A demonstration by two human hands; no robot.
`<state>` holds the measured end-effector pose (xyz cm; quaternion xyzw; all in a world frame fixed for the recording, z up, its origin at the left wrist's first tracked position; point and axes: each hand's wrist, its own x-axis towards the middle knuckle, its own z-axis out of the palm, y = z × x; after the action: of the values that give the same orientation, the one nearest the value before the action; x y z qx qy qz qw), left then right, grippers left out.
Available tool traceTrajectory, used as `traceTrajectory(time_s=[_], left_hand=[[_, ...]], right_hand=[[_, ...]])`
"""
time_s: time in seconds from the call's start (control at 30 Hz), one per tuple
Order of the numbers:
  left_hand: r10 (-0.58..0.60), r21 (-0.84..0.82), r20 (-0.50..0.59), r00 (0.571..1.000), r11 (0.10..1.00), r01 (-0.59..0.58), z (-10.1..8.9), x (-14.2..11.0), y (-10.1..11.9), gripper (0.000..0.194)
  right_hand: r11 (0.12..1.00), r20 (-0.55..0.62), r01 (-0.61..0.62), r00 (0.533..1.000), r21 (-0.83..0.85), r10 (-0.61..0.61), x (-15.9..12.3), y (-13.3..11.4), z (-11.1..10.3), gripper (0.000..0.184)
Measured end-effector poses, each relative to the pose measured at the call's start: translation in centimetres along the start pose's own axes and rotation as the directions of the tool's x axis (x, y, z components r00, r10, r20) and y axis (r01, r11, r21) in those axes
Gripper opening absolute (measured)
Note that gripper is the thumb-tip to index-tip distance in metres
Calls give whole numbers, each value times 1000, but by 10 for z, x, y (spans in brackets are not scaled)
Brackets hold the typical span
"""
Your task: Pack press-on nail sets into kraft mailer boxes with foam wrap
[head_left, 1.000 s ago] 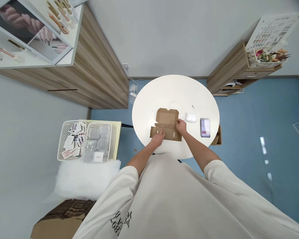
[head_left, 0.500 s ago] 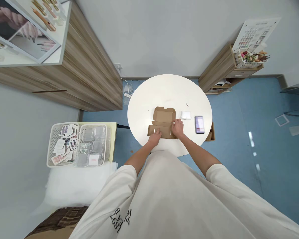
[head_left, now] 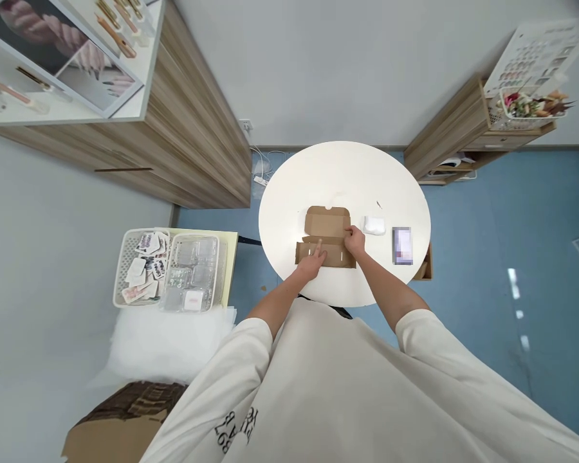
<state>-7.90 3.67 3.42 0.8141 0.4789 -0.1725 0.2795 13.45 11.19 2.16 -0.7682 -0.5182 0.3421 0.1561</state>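
Observation:
An unfolded brown cardboard box (head_left: 327, 225) lies on the white round table (head_left: 338, 167), its notched flap toward the wall. My left hand (head_left: 312, 265) rests on the near panel, fingers stretched out over the cardboard and pressing it. At the right edge of the box, by the fold line, my right hand (head_left: 356, 242) has its fingers bent around the cardboard. Just right of that hand sits a small white packet (head_left: 374, 225). Farther right lies a purple box (head_left: 402, 245), its face blurred out.
A small dark scrap (head_left: 379, 204) lies behind the packet. To the left, a side table (head_left: 231, 257) bears a white basket (head_left: 120, 276) of cards and a clear compartment tray (head_left: 205, 247). Wooden cabinets (head_left: 202, 148) stand at left and right. A power strip (head_left: 260, 181) lies on the floor.
My left hand's index finger has stretched forward toward the fold, and my right hand has shifted slightly along the box edge. The whole view has swung, moving the scene rightward.

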Motion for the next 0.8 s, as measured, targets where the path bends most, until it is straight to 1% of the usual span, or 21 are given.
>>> traceTrajectory(time_s=[0.13,0.27,0.3,0.37,0.43,0.47,0.5,0.53,0.57,0.6,0.63,0.7,0.8], left_hand=[[-21,18,3,1000,1000,21,-5,2,3,72],[-8,10,26,1000,1000,8,-8,-1,6,58],[-5,4,26,1000,1000,5,-8,-2,6,55],[-1,-15,13,1000,1000,2,-8,-4,6,49],[-4,-41,-1,1000,999,4,-8,-5,6,43],[-5,-53,-4,1000,999,5,-8,-5,6,41],[-7,-61,-2,1000,998,7,-9,-5,6,40],[-6,-66,2,1000,998,6,-10,-4,6,39],[-4,-69,6,1000,998,4,-11,-4,6,38],[-1,-68,11,1000,998,2,-13,-3,6,39],[-1,-66,16,1000,998,2,-14,-3,7,39],[1,-57,18,1000,998,0,-16,-3,7,41],[8,-34,13,1000,999,-7,-16,-4,8,42]], right_hand=[[1000,-1,9,1000,-8,-9,-10,1,-5,40],[998,45,19,999,-60,-16,-23,0,-13,41],[996,56,31,998,-88,-26,-27,-2,-14,40],[982,40,62,998,-180,-56,-37,-8,-17,39],[943,-34,81,995,-322,-98,-50,-16,-17,37],[920,-16,115,991,-375,-130,-57,-20,-16,38],[896,63,174,985,-410,-162,-65,-23,-14,40],[874,178,238,968,-425,-177,-73,-25,-11,44],[857,297,291,939,-425,-172,-80,-27,-9,54],[847,380,315,913,-429,-147,-86,-27,-6,68],[836,434,317,895,-448,-107,-91,-27,-3,81],[817,481,302,876,-490,-36,-96,-26,1,95],[802,491,287,871,-524,9,-96,-26,2,94]])
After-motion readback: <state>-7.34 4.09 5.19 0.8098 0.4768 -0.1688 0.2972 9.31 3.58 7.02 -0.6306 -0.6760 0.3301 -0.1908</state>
